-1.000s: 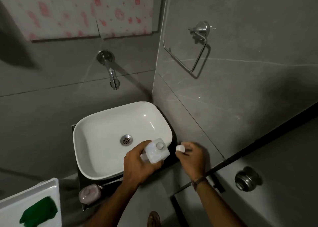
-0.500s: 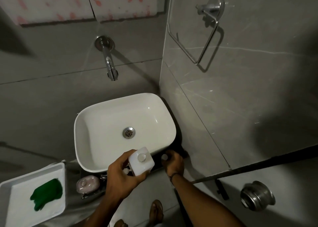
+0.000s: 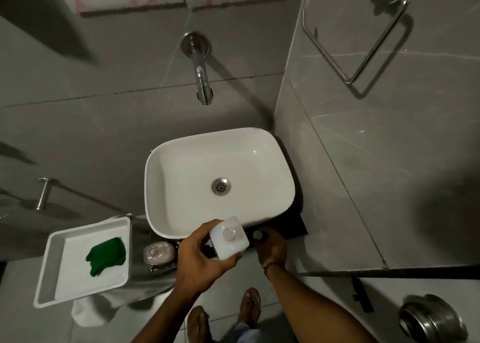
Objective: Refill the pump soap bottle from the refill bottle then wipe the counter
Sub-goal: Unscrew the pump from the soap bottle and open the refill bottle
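Left hand (image 3: 200,259): fingers and thumb wrapped round the white square refill bottle (image 3: 230,238), gripping its sides. The bottle is upright, neck open and facing the camera, held just in front of the near rim of the white sink (image 3: 155,166). Right hand (image 3: 271,248): fingertips drawn together, pinching a small white cap (image 3: 257,235) at the dark counter (image 3: 298,228) just right of the bottle. Cannot tell whether the cap touches the counter. The two hands are close but apart. A pinkish container (image 3: 159,251) sits low at the sink's front left corner, untouched; its type is unclear. A green cloth (image 3: 106,254) lies in a white tray (image 3: 52,264) further left. The wall faucet (image 3: 201,77) is above the basin.
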### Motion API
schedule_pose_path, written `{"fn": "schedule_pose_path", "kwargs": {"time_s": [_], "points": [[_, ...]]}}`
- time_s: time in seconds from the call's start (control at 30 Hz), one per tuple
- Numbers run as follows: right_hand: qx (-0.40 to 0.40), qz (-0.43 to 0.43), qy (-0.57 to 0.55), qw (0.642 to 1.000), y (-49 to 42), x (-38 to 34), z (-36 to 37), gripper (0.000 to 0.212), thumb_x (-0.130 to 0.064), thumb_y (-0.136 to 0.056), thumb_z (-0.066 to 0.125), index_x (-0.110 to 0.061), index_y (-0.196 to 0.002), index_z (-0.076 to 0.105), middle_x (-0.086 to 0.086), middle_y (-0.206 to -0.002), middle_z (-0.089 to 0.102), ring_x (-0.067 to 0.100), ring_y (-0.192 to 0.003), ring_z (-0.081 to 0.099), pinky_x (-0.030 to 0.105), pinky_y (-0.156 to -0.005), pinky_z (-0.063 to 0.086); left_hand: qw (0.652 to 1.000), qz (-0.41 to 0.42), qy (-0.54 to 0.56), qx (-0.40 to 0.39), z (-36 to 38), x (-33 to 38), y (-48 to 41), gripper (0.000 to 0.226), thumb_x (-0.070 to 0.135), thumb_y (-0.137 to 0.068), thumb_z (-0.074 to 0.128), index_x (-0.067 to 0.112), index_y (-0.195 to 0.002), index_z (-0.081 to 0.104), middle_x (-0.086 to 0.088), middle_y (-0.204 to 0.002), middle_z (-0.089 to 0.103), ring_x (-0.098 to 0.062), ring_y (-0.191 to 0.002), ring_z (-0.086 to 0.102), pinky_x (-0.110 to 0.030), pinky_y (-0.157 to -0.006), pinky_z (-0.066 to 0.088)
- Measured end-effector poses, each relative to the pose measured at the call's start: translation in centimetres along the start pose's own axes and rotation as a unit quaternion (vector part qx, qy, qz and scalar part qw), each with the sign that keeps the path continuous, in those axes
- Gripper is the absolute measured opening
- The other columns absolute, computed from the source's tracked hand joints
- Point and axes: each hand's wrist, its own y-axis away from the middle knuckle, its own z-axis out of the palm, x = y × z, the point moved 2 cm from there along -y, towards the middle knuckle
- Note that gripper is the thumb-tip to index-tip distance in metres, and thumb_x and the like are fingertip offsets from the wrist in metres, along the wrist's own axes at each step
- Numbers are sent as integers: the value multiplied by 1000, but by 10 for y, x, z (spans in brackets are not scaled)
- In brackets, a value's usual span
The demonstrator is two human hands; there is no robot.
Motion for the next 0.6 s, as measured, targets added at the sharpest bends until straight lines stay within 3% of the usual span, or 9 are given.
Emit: {"fn": "schedule_pose_path", "kwargs": {"time_s": [0.2,0.4,0.53,0.6], "points": [[-1,-29,8,1000,0,-1,4,21,-17,-91,72,-13,-111,76,5,-118,74,27,-111,68,24,-89,49,1000,-1,-1,10,-10,-4,7,70,21,-58,102,31,-122,73,4,-117,80,-24,-107,77,-55,-87,65],[33,-19,-84,996,10,2,4,44,2,-83,77,-10,-125,71,8,-122,70,27,-113,64,43,-97,57,1000,10,-1,29,-25,-3,14,69,24,-58,102,37,-120,73,9,-116,79,-20,-107,77,-43,-85,67],[54,-16,-117,991,21,2,6,29,-2,-92,66,-15,-117,74,3,-113,72,22,-103,67,25,-72,61,1000,14,5,24,-37,-5,17,68,27,-59,101,33,-121,73,12,-115,80,-18,-108,77,-36,-87,66],[67,-42,-73,994,29,-2,8,35,-2,-89,71,-15,-121,71,5,-119,70,28,-111,67,32,-84,57,1000,16,11,19,-44,-5,18,69,29,-59,101,32,-122,73,13,-117,79,-17,-110,76,-32,-89,66]]}}
